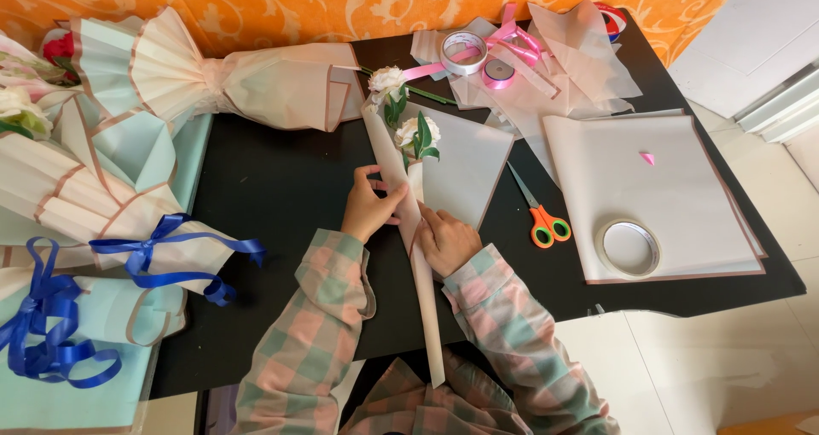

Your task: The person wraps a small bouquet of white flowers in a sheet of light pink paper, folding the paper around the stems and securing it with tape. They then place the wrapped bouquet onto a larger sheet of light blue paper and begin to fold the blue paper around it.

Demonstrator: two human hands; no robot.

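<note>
Both hands, left hand [368,206] and right hand [445,239], pinch a light, crease-prone paper wrap [418,256] below fragile white roses [416,133]; best held mid-fold.

Black table [273,179], orange-handled scissors [546,226], blue ribbon [162,252], pink ribbon [512,38], pink-and-green plaid sleeves [328,316], seemingly cream wrapping paper [657,192].

Black table [281,179] – orange patterned wall [341,4] behind, pale tiled floor [682,358] at right
</note>
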